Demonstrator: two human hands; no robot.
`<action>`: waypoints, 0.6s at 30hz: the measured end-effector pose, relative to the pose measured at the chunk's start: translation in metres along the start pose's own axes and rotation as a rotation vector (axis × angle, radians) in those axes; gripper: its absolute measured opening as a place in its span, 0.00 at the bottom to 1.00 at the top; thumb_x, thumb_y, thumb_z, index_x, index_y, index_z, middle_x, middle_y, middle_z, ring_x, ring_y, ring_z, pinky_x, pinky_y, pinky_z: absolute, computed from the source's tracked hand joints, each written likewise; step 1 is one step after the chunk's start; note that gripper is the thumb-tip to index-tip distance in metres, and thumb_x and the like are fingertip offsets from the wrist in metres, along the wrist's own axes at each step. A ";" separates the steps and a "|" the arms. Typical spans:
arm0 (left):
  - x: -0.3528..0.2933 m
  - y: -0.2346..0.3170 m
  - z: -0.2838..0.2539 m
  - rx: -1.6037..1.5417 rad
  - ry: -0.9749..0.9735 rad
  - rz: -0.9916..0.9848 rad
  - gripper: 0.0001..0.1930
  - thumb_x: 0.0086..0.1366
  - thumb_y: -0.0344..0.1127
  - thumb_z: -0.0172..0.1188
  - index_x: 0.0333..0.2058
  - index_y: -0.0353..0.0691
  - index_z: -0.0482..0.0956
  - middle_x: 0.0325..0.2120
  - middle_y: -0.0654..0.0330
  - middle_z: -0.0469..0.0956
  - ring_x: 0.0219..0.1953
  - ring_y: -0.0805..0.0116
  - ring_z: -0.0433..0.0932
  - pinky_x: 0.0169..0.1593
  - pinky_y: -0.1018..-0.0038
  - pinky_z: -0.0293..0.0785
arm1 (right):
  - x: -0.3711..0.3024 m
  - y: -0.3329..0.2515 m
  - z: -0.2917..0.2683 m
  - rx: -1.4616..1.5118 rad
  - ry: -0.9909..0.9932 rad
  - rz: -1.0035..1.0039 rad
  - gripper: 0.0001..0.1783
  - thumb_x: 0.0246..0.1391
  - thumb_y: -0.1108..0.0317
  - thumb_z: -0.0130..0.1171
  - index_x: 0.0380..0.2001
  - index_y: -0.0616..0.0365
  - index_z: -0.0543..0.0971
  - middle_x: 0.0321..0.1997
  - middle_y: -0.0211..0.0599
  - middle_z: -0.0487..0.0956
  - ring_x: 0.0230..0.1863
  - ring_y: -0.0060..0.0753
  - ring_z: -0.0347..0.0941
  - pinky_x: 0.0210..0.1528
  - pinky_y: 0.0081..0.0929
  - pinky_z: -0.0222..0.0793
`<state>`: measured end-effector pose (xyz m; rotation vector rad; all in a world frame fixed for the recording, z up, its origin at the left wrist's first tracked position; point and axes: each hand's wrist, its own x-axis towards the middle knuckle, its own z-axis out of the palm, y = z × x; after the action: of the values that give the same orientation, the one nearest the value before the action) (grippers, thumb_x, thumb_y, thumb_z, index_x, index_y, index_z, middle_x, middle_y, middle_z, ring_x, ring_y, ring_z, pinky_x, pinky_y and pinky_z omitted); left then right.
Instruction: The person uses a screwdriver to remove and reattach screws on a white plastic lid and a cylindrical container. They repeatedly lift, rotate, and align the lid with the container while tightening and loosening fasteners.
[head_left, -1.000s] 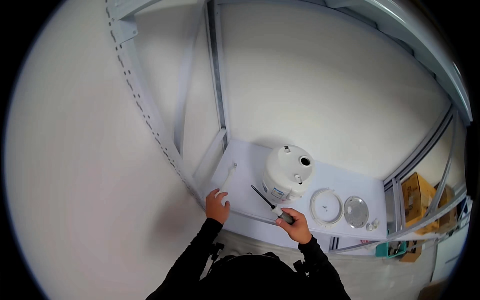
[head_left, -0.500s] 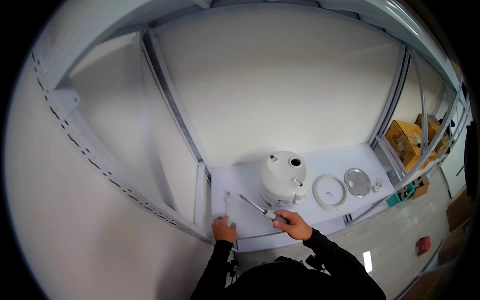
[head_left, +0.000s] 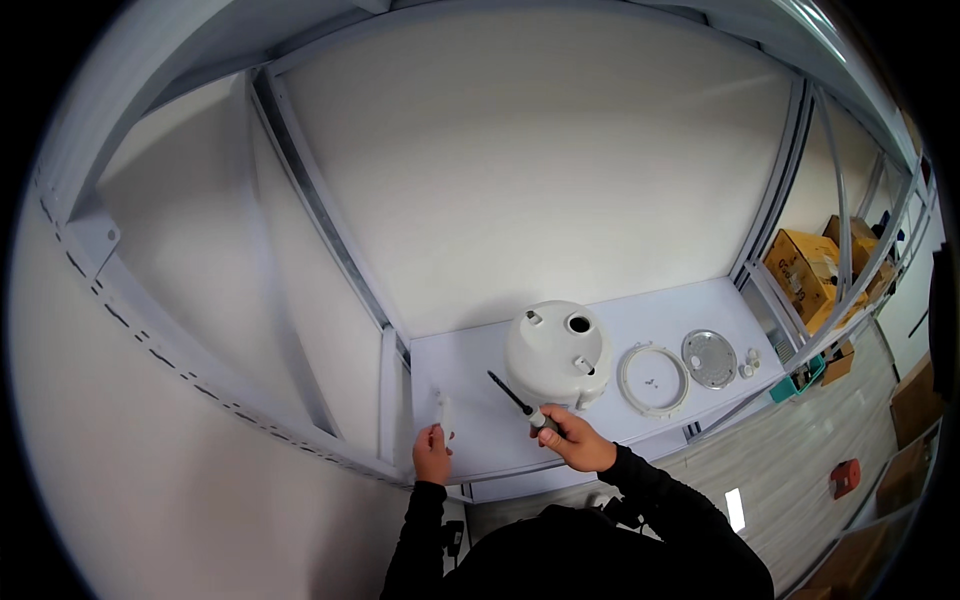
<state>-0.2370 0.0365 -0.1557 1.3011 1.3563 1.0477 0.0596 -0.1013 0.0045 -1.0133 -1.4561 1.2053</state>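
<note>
My left hand (head_left: 432,456) is closed round the lower end of a slim white handle-like part (head_left: 444,412) at the table's front left. A screwdriver (head_left: 513,396) with a dark shaft and a pale-and-grey grip sits in my right hand (head_left: 580,444), its tip pointing away and to the left. Just beyond that hand stands a rounded white housing (head_left: 540,352), with a round dark opening and small fittings on top. Neither hand touches the housing.
Right of the housing lie a white ring (head_left: 626,386), a few tiny screws (head_left: 651,383) inside it, a grey perforated disc (head_left: 709,359) and small white fittings (head_left: 747,370). A metal frame (head_left: 330,210) encloses the white table (head_left: 480,350). Cardboard boxes (head_left: 803,270) stand at right.
The screwdriver's shaft has swung to point more steeply away from me. My left hand has shifted left with the white part. The view has turned slightly.
</note>
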 end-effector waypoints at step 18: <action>-0.057 0.198 0.143 -0.382 -0.006 0.377 0.33 0.70 0.31 0.61 0.70 0.30 0.60 0.42 0.54 0.81 0.40 0.71 0.80 0.46 0.72 0.78 | 0.045 0.010 -0.196 -0.428 0.416 -0.301 0.22 0.46 0.74 0.60 0.48 0.57 0.80 0.38 0.35 0.76 0.37 0.31 0.70 0.44 0.31 0.70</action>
<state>-0.0612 -0.0110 0.0169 1.2881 0.8621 1.4750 0.2431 -0.0182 0.0123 -1.1916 -1.4869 0.4379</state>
